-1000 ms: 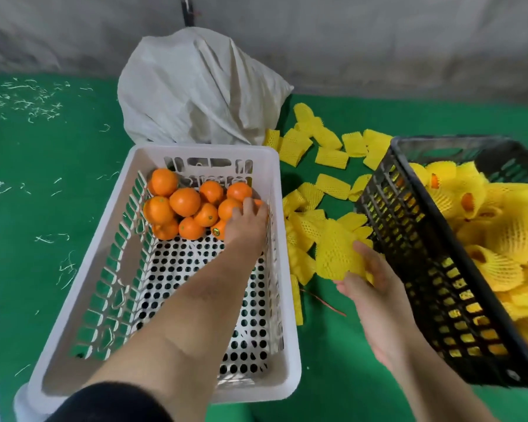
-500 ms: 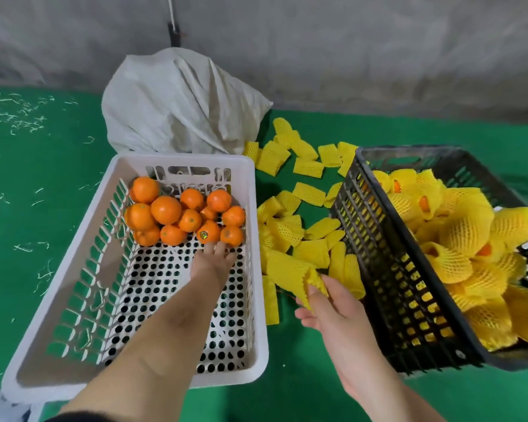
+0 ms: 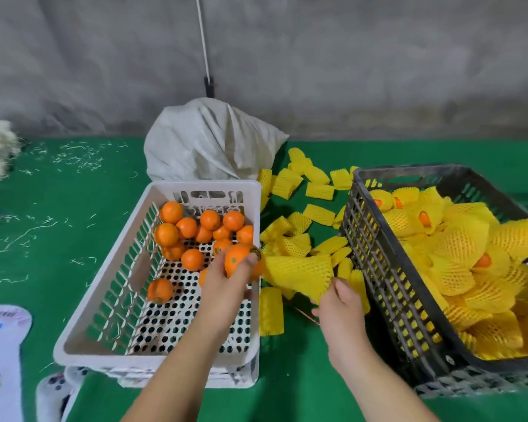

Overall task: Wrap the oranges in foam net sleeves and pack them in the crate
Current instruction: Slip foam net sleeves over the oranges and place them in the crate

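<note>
My right hand (image 3: 340,303) pinches one end of a yellow foam net sleeve (image 3: 299,274), keeping it lifted and stretched toward the left so its far opening faces the fruit. My left hand (image 3: 226,278) grips an orange (image 3: 237,262) by its sides, raised over the right rim of the white crate (image 3: 128,257) and touching the sleeve's mouth; this alignment lets the fruit slide straight in. In my judgement, insertion is the step in hand. Beyond it, unwrapped oranges (image 3: 195,229) are heaped at the white crate's far end, with one stray (image 3: 160,289) nearer. Loose sleeves (image 3: 317,190) lie on the green mat between the crates, within reach. The black crate (image 3: 375,239) at right holds the wrapped oranges (image 3: 464,260). A white sack (image 3: 208,141) stands farthest back.
</note>
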Demonstrator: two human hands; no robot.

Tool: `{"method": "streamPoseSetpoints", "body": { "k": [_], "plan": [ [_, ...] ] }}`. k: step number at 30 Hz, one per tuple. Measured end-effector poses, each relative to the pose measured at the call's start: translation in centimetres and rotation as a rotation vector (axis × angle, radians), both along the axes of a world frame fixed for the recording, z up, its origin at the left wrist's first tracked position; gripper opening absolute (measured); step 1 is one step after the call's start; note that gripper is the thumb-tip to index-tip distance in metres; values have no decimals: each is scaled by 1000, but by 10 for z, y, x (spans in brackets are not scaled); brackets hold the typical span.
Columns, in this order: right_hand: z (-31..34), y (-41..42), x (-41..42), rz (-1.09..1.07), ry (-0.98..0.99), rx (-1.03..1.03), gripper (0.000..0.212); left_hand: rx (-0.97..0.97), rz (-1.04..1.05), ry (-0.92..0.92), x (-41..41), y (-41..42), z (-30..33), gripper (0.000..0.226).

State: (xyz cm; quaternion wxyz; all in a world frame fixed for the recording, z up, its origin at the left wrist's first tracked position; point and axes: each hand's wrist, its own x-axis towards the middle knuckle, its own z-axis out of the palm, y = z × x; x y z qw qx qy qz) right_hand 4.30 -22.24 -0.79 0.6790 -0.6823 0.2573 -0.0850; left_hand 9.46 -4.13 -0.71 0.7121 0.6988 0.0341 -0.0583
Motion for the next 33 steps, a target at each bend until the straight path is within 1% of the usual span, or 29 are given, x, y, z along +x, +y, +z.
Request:
{"method": "streamPoseSetpoints", "body": {
  "k": [3,5,6,8,10,11,14,16,20,23,27,29,31,33],
  "plan": [
    [0,-4,2,-47,-75,1,20,-262,-38,161,-20,-20,-2,56],
    [-2,-4,0,-61,-101,37,23,-315,-145,204,-28,-24,-6,68],
    [-5,-6,-1,-59,-110,9,22,-318,-237,207,-31,-22,-8,76],
    [-9,-10,-1,-16,-116,-168,24,-318,-428,207,-35,-15,-9,91],
    [-12,-11,-1,73,-109,-322,31,-291,-553,242,-35,-12,-6,100],
    [-13,-12,-1,117,-100,-371,35,-264,-576,257,-35,-14,-4,100],
    [-18,-16,1,175,-46,-511,45,-225,-555,257,-36,-18,-4,86],
    [-21,-21,6,163,4,-529,48,-206,-583,244,-37,-17,-3,81],
    [-26,-27,11,144,36,-460,48,-39,-695,190,-38,-19,-3,75],
    [-31,-30,11,181,10,-481,44,-10,-627,185,-38,-27,-7,78],
    [-36,-33,10,283,-98,-469,27,-20,-415,127,-41,-36,-15,70],
    [-37,-31,5,271,-158,-448,31,-27,-316,99,-43,-43,-20,70],
    [-37,-28,-2,222,-217,-482,38,-78,-201,83,-45,-50,-23,61],
    [-36,-25,-8,194,-279,-502,37,-97,-137,60,-45,-55,-22,55]
  ]
}}
